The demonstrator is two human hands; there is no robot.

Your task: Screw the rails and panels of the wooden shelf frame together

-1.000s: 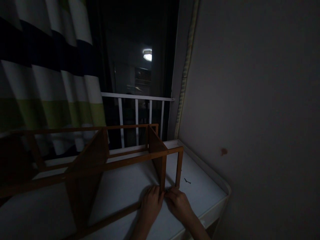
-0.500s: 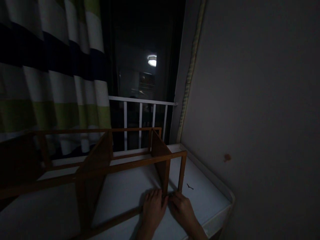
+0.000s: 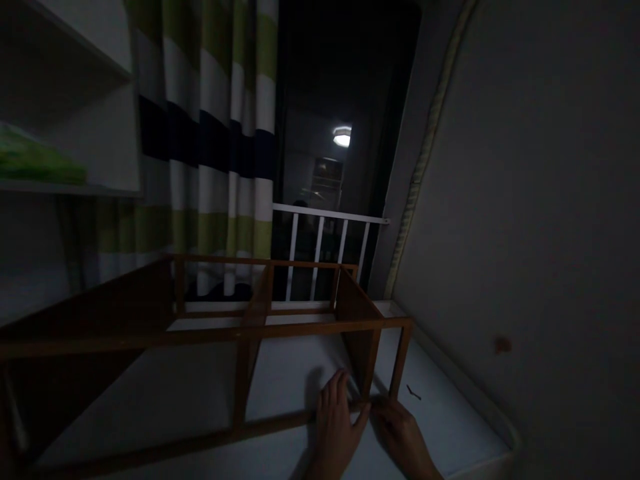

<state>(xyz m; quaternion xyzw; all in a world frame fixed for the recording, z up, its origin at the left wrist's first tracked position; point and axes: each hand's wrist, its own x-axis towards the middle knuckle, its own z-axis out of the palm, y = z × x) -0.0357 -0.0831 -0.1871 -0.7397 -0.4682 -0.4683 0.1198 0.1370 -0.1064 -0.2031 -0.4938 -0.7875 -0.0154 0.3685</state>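
A brown wooden shelf frame [image 3: 210,333] with upright dividers lies on its side on a white table top [image 3: 290,373]. My left hand [image 3: 337,427] rests on the frame's lower front rail near the right divider, its fingers stretched out flat. My right hand [image 3: 400,433] sits just to its right at the foot of the frame's end post, fingers curled against the wood. The room is dim and the fingertips are hard to make out.
A small dark screw-like piece [image 3: 414,393] lies on the table right of the frame. A grey wall [image 3: 540,233] stands close on the right. Behind are a striped curtain [image 3: 220,147], a dark window with a white railing [image 3: 325,250], and a white shelf [image 3: 70,133] at upper left.
The view has swung left, bringing a white shelf into sight. My left hand's fingers have spread out flatter over the rail; both hands stay at the frame's right lower corner.
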